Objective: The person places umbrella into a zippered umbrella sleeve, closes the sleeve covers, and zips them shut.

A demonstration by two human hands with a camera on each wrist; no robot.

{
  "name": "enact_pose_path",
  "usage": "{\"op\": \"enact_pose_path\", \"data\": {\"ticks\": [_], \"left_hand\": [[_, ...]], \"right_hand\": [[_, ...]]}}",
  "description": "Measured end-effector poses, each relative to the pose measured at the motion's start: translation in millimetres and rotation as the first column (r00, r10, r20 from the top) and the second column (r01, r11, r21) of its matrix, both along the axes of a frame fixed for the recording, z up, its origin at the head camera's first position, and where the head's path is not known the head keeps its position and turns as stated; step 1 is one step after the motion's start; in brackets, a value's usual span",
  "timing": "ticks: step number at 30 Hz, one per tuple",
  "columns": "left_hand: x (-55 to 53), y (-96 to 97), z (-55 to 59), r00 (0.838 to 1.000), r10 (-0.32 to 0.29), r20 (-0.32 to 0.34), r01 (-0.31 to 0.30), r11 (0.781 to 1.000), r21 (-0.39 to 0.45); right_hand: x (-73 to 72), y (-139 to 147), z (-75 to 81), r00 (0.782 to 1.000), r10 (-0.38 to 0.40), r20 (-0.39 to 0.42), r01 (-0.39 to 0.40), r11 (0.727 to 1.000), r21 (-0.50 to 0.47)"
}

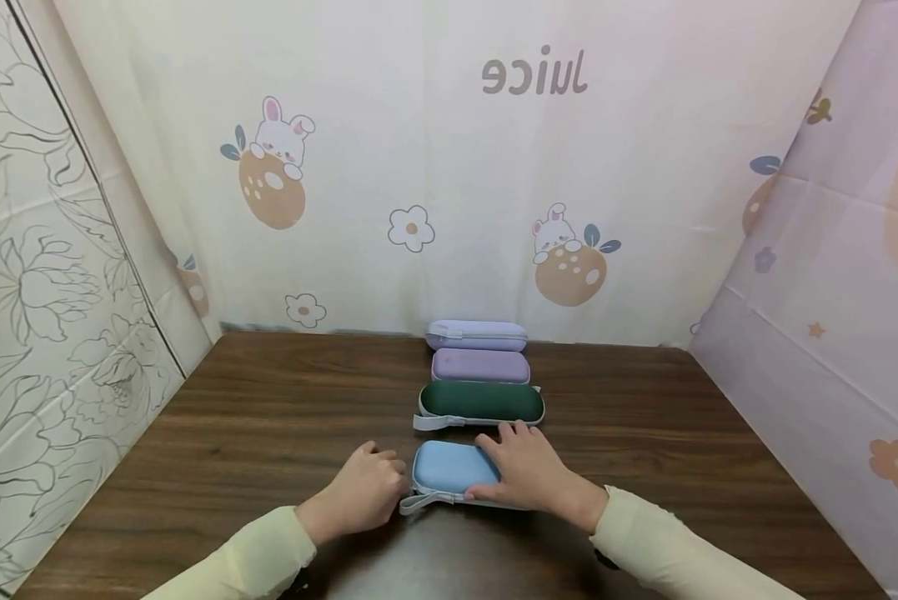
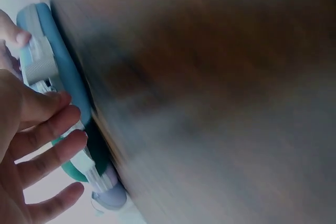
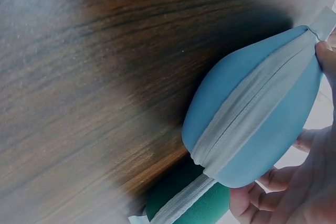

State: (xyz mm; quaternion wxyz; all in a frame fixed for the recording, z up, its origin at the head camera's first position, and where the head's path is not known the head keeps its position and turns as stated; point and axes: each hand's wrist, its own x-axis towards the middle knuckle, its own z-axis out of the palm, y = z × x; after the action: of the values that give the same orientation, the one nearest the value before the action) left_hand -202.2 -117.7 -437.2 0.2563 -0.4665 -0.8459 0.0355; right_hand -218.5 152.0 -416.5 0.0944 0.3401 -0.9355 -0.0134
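A light blue zippered case [image 1: 449, 467] lies lengthwise on the table, its grey zipper band facing the near side. My right hand [image 1: 531, 467] grips its right end, thumb on the near side and fingers over the far side. At the left end is my left hand [image 1: 369, 487], its thumb and index finger pinching at the zipper pull [image 2: 51, 88], which they largely cover. The other left fingers spread loosely in the left wrist view. A grey strap loop [image 1: 418, 502] hangs from the case's left front corner. The zipper band [image 3: 252, 100] looks closed along the right end.
Behind the blue case, a dark green case [image 1: 482, 402] with a grey strap, a purple case [image 1: 481, 367] and a lavender case [image 1: 477, 335] lie in a row. The brown wooden table [image 1: 268, 408] ends at a printed curtain [image 1: 343, 167] at the back.
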Motion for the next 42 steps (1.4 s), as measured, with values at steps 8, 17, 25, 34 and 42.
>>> {"op": "enact_pose_path", "data": {"ticks": [8,17,25,34,42], "left_hand": [[14.2,22.8,2.0,1.000,0.014,0.010,-0.014,0.999,-0.031],[-4.0,5.5,2.4,0.974,0.047,0.220,-0.084,0.983,0.161],[-24.2,-0.9,0.8,0.759,-0.062,0.648,-0.119,0.966,0.231],[-30.6,6.8,-2.4,0.692,-0.104,0.715,-0.145,0.949,0.279],[-40.7,13.9,1.6,0.693,-0.131,0.709,-0.167,0.928,0.334]], "right_hand": [[1.7,2,1.1,1.000,0.001,-0.024,-0.001,1.000,-0.009],[10.0,34,6.8,0.986,0.005,0.169,0.009,0.997,-0.082],[14.3,66,5.0,0.926,-0.009,0.377,0.118,0.956,-0.268],[5.6,70,0.7,0.939,0.044,0.340,0.110,0.901,-0.420],[-11.3,73,5.0,0.936,0.059,0.347,0.118,0.876,-0.467]]}}
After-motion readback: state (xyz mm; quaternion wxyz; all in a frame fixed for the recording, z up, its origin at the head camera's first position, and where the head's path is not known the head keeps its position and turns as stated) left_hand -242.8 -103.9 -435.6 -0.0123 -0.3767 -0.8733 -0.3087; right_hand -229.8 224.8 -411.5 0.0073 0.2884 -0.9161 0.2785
